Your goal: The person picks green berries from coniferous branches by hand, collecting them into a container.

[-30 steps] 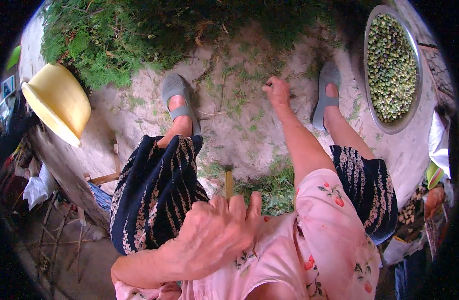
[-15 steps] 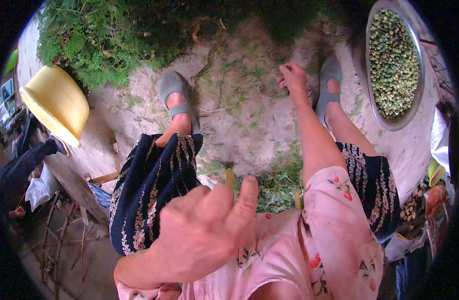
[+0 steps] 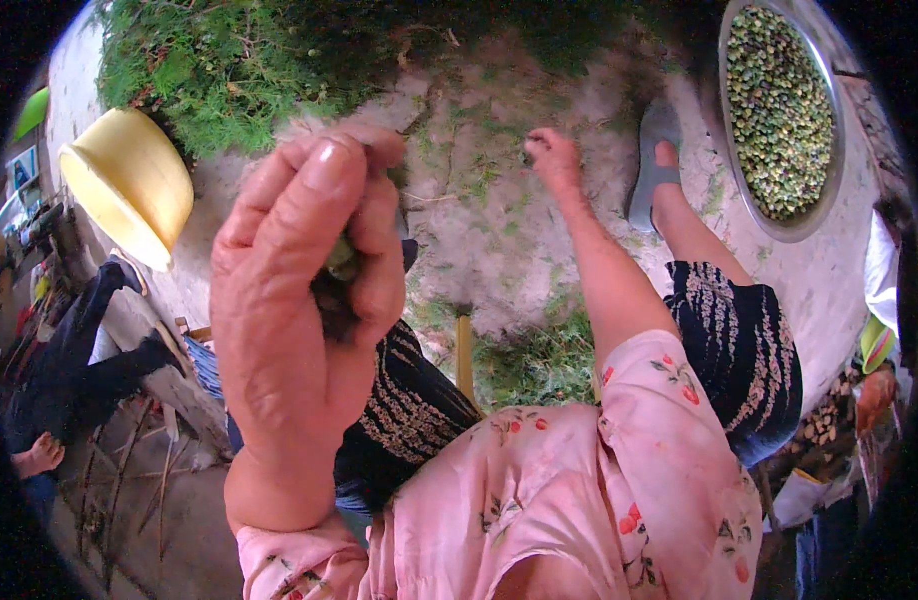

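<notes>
My left hand (image 3: pixel 299 270) is raised large and close in the head view, its fingers curled over a small green thing (image 3: pixel 341 258) showing between them; the rest of its contents is hidden. My right hand (image 3: pixel 555 160) hangs farther forward between my legs, fingers curled around something small and dark that I cannot make out, beside my right grey shoe (image 3: pixel 659 130). A steel basin (image 3: pixel 724 130) heaped with small green round pieces (image 3: pixel 776 115) stands at the upper right. A heap of green foliage (image 3: pixel 179 70) lies at the top, with sprigs scattered over the ground (image 3: pixel 479 250).
A yellow plastic basin (image 3: pixel 129 180) sits tilted at the left. At the left edge are another person's dark-clothed limb (image 3: pixel 99 290) and bare hand (image 3: pixel 41 455), with sticks (image 3: pixel 129 470) and a wooden board nearby. Bags (image 3: pixel 879 270) and odds and ends line the right edge.
My left hand has risen from low over my lap to close before me, covering my left shoe. My right hand moved slightly. The other person's dark-clothed limb has come further into view at left.
</notes>
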Tool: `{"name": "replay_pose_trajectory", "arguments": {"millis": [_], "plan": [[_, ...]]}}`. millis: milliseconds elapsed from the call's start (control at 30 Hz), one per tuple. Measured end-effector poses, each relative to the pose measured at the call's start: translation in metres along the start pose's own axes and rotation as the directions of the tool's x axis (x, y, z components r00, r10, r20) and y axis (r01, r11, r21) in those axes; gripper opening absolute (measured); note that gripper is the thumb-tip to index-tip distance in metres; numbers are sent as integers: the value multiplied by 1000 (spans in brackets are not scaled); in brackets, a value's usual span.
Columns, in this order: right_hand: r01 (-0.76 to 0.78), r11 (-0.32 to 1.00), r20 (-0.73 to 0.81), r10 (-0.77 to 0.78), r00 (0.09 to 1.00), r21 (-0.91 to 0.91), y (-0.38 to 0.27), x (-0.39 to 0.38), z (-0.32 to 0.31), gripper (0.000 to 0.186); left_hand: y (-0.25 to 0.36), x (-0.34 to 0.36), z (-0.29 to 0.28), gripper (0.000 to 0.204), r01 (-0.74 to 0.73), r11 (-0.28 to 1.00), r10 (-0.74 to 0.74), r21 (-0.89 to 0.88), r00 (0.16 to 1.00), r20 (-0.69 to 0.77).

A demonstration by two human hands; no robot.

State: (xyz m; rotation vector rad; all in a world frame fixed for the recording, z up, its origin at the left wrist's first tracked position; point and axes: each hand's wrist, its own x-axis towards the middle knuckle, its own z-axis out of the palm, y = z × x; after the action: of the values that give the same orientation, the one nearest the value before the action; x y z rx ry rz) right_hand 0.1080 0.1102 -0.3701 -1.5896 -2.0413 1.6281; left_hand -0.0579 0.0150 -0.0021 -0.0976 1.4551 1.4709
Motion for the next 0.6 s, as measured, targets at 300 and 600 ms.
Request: {"name": "replay_pose_trajectory", "arguments": {"millis": [300,600], "plan": [[-450,537,343,292,893,713,-15,-26,-11,21,2,2,-6,25,-66,998,65,-18,997,-50],[-219,187,245,-134,960,958,-163,-98,-63,17,-9,8,0,18,-199,942,179,270,979,96]]}}
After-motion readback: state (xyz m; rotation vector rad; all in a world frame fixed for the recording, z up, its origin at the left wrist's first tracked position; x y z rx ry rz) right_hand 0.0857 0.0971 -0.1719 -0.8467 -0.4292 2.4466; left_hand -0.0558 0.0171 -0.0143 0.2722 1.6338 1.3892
